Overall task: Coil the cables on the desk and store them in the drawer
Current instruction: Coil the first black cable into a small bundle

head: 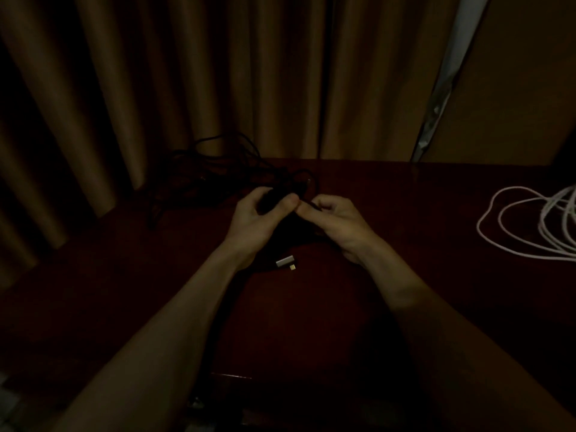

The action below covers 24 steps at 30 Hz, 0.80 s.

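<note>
My left hand point(254, 218) grips black cable point(218, 169) | my right hand point(335, 219) pinches its strand | white cable point(530, 226) lies far right on table point(405, 188)

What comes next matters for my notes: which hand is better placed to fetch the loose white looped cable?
Probably the right hand: the white looped cable lies on its side of the dark desk, while the left hand sits nearer the tangled black cable. Both hands grip it.

open desk point(405, 201) between black cable tangle point(215, 173) at left and white cable loops point(526, 226) at right; curtain point(218, 73) behind
</note>
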Tool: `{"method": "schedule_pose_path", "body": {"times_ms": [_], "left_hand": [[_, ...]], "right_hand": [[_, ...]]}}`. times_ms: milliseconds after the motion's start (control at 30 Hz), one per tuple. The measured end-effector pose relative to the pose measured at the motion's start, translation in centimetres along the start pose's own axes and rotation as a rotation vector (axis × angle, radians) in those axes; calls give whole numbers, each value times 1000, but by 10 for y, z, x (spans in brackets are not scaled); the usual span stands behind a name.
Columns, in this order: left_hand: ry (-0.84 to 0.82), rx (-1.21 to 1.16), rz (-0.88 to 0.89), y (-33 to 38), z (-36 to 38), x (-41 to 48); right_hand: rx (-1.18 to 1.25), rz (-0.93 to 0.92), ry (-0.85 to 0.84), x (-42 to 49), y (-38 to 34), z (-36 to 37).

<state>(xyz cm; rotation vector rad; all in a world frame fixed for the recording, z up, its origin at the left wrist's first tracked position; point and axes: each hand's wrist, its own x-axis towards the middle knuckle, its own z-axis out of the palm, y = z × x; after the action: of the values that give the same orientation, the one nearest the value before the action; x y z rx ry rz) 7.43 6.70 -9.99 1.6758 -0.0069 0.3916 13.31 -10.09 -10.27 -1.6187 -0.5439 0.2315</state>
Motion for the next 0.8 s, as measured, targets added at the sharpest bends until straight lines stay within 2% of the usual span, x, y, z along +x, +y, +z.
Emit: {"method": "schedule_pose_path", "body": {"times_ms": [100, 267, 400, 500, 633, 700, 800], "left_hand": [[42, -57, -21, 1, -1, 1], [87, -224, -153, 5, -3, 6], [30, -392, -261, 13, -1, 3], [7, -478, -305, 12, -2, 3], [-48, -445, -347, 11, 0, 3], [-26, -382, -351, 9, 0, 5], [14, -245, -332, 10, 1, 6]], "right_hand": [[-28, -7, -17, -2, -1, 2], [-14, 8, -13, -1, -8, 4], [43, -15, 22, 0, -11, 5], [77, 37, 21, -2, -14, 3], [149, 57, -24, -2, -11, 4], [115, 54, -53, -2, -9, 4], [67, 27, -1, -2, -8, 5]]}}
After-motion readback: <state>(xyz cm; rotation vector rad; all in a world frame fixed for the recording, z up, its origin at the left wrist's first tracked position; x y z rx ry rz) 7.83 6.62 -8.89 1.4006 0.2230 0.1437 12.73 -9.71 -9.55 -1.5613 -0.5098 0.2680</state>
